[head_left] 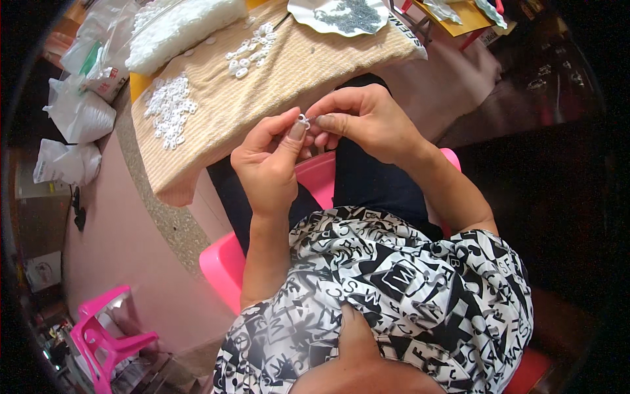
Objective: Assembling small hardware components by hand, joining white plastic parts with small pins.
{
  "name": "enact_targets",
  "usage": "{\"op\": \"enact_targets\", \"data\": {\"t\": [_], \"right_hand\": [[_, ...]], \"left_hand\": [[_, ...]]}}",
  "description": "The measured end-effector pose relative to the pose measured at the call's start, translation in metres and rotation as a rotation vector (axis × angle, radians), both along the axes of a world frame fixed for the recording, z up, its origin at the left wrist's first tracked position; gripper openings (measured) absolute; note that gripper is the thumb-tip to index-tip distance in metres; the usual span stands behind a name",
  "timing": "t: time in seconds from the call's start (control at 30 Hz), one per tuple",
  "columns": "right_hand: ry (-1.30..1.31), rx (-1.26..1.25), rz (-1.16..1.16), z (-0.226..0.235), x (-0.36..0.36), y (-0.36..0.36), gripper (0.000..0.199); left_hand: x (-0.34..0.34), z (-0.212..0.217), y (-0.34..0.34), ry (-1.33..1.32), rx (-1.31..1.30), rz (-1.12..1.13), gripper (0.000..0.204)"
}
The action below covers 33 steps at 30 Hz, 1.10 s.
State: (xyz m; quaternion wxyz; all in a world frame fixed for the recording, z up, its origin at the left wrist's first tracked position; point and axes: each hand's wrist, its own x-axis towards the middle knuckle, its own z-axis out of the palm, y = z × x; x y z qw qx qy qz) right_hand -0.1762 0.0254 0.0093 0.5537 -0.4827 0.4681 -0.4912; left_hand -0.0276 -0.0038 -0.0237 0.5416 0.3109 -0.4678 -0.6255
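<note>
Above my lap, at the near edge of the cloth-covered table, both hands meet fingertip to fingertip. My left hand point(270, 156) is closed, pinching a small white ring-like plastic piece point(304, 121) between thumb and forefinger. Closed in a pinch as well, my right hand point(374, 123) holds a tiny dark grey piece point(313, 119) against the white one; its kind is too small to tell. On the striped yellowish cloth point(216, 108) lies a pile of white plastic pieces with holes point(170, 108). A looser group of similar white pieces point(252, 50) is spread farther back.
A white scalloped plate point(305, 20) of small dark grey bits stands at the table's far side. A clear bag of white pieces point(187, 29) lies at the far left. Plastic bags point(82, 108) sit left of the table. A pink chair point(108, 338) stands lower left.
</note>
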Motion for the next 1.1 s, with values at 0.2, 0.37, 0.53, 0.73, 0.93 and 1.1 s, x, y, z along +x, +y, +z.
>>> {"op": "enact_targets", "data": {"t": [0.2,0.37,0.53,0.73,0.93,1.1], "right_hand": [[0.028,-0.033,-0.055,-0.005,0.000,-0.002,0.012],[0.027,-0.054,-0.046,-0.004,0.004,-0.001,0.009],[0.033,-0.107,-0.070,-0.008,0.010,-0.002,0.008],[0.145,-0.012,-0.098,0.002,0.005,-0.007,0.015],[0.778,-0.461,-0.181,-0.008,-0.003,-0.069,0.015],[1.123,-0.646,-0.046,-0.031,0.031,-0.143,0.013]], "left_hand": [[0.001,0.000,0.000,-0.014,-0.022,-0.031,0.015],[0.000,0.001,0.001,-0.052,-0.010,-0.034,0.012],[0.001,-0.005,-0.002,-0.104,-0.124,-0.032,0.011],[0.013,0.004,-0.008,0.002,0.018,-0.004,0.012],[0.051,-0.005,-0.044,0.354,0.152,0.091,0.017],[0.067,-0.002,-0.048,0.385,0.156,0.103,0.017]]}}
